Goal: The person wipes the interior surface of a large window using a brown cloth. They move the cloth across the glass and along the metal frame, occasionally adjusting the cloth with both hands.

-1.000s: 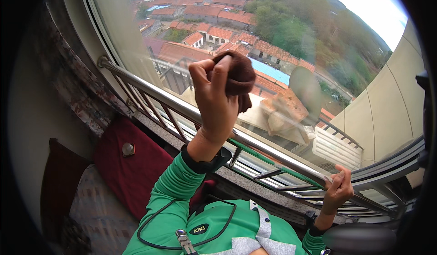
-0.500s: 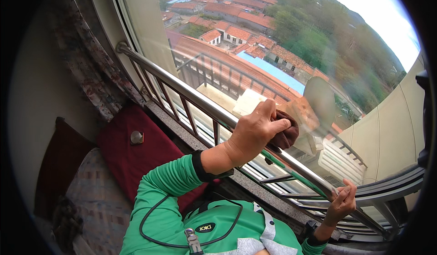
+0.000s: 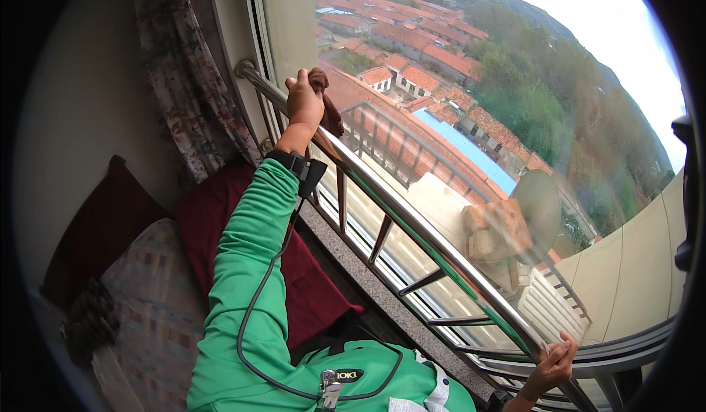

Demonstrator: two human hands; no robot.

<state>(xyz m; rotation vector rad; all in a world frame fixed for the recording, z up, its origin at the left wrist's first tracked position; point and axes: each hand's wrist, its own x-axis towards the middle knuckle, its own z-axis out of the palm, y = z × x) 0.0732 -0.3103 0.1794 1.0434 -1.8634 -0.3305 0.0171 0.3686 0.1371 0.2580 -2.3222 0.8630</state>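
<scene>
The left hand (image 3: 304, 104) holds a bunched brown cloth (image 3: 332, 116) near the far end of a metal rail (image 3: 382, 188). The right hand (image 3: 553, 368) is at the near end of this rail. Beyond both hands, through the window (image 3: 397, 147), there are bricks (image 3: 509, 224) and red roofs (image 3: 430, 51). To the left of the left hand hangs a flowered curtain (image 3: 184, 66).

Bunched brown cloth (image 3: 334, 118) hangs beside the shiny metal rail (image 3: 401, 208)
</scene>
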